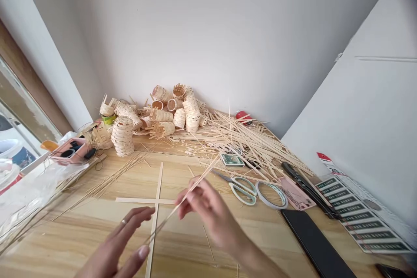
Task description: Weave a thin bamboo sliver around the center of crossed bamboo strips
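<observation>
Several thin bamboo strips (203, 175) are pinched between the thumb and fingers of my right hand (203, 202), slanting from upper right to lower left. My left hand (125, 239), with a ring on one finger, has its thumb and fingers apart near the lower end of the strips and holds nothing. Under and between the hands, two flat wider strips (159, 182) lie crossed on the wooden table (81, 243). The right end of the horizontal strip is hidden behind my right hand.
Woven bamboo tubes (192, 113) and loose strips (260, 143) are heaped at the back. Scissors (243, 191), a tape roll (272, 195), a black-handled tool (306, 186) and a black phone-like slab (316, 243) lie right. A pink box (70, 151) stands left.
</observation>
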{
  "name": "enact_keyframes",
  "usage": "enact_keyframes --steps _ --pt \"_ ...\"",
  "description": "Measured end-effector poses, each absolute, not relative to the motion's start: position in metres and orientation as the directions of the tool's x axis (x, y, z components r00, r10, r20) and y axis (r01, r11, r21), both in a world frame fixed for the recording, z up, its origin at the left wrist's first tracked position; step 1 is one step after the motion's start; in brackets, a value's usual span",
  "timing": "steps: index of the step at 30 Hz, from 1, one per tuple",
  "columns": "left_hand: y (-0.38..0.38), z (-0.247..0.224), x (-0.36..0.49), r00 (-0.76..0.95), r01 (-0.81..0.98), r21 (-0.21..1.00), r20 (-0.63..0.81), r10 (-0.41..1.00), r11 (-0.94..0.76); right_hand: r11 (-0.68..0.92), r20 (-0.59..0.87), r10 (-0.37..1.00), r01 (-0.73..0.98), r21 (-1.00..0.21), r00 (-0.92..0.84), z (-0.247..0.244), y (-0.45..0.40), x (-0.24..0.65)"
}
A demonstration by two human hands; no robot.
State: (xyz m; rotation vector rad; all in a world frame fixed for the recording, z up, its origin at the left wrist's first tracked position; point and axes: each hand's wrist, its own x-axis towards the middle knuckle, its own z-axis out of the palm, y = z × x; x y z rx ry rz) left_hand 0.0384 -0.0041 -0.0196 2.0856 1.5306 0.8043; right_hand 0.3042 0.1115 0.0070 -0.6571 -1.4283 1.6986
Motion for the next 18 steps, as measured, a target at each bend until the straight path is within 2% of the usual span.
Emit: enact_keyframes --steps 4,6,8,10,12,13,18 --pt "0.015 -0.002 0.083 0.254 0.657 0.666 0.247 0.935 -0.354 -0.116 0.132 0.771 -0.341 -0.933 -0.623 0.002 0.09 0.279" --pt "0.018 -0.004 0.08 0.238 0.67 0.661 0.24 0.941 -0.338 -0.102 0.124 0.771 -0.314 -0.944 -0.624 0.002 0.091 0.283" --pt "0.022 -0.01 0.057 0.177 0.722 0.628 0.237 0.955 -0.29 -0.034 0.08 0.767 -0.166 -0.986 -0.636 0.001 0.098 0.294" --pt "0.028 -0.015 0.021 0.08 0.802 0.57 0.192 0.978 -0.178 0.146 0.053 0.785 0.101 -0.984 -0.618 -0.003 0.108 0.308" --pt "0.037 -0.019 -0.019 -0.04 0.892 0.45 0.149 0.988 -0.032 0.349 0.121 0.829 0.334 -0.876 -0.547 -0.011 0.12 0.323" --pt "0.042 -0.02 -0.037 -0.087 0.927 0.373 0.131 0.987 0.032 0.402 0.14 0.833 0.412 -0.818 -0.535 -0.016 0.126 0.331" --pt "0.059 -0.027 -0.079 -0.18 0.954 0.261 0.108 0.978 0.147 0.397 0.087 0.87 0.583 -0.709 -0.486 -0.039 0.151 0.354"
